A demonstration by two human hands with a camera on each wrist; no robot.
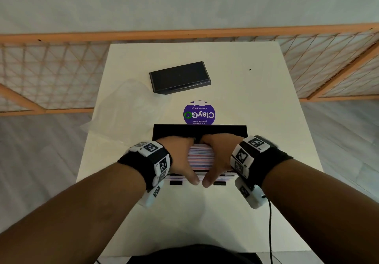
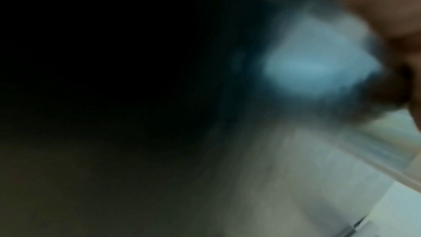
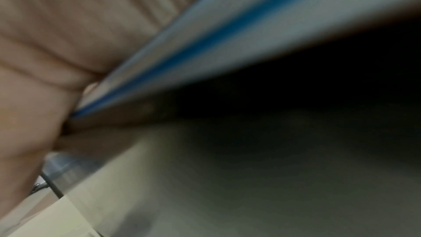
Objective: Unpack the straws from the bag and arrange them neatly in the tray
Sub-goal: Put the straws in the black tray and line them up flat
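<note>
Both hands wrap the bundle of straws (image 1: 201, 157) — left hand (image 1: 180, 157) and right hand (image 1: 219, 157) side by side, thumbs nearly touching at the near edge, fingers curled over the far side. Straws sit in the black tray (image 1: 200, 131) beneath the fingers. Beyond them: purple sticker (image 1: 199, 113), black lid (image 1: 180, 77), clear bag (image 1: 123, 107) off left.

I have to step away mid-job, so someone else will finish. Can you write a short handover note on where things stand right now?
Left hand and right hand: both grip the bundle of straws from either side, over the black tray.
The empty clear bag lies on the table, left of the tray; the black lid lies farther back.
Done: straws are out of the bag.
Left: settle the bundle into the tray, even up the ends, let go.
</note>
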